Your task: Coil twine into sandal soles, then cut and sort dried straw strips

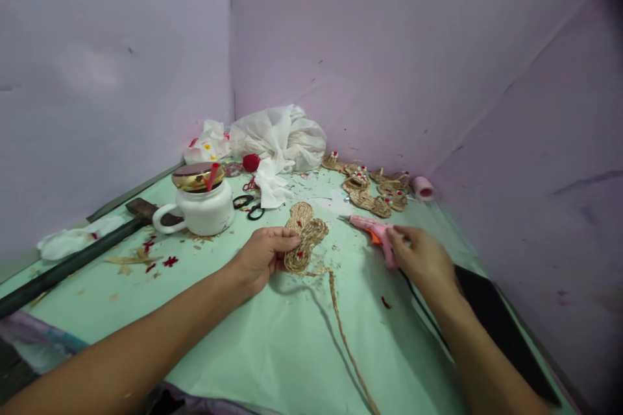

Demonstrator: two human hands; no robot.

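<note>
Between the thumb and fingers of my left hand (265, 258) is a small woven straw slipper (304, 233), coiled from braided cord and dotted with red bits. A loose length of the braided cord (341, 321) trails from it toward the table's front edge. My right hand (426, 259) is wrapped round a pink glue gun (367, 227) with an orange trigger. The gun's nozzle points left toward the slipper and stays apart from it. A black cable runs down from the gun's handle.
More straw slippers (370, 191) lie at the back right beside a pink spool (423, 189). At left stand a white mug (207, 211) with a gold lid and a hammer (97, 243). Black scissors (250, 205), white tissue (271, 185) and a plastic bag (287, 139) sit behind. A black flat object (501, 331) lies right.
</note>
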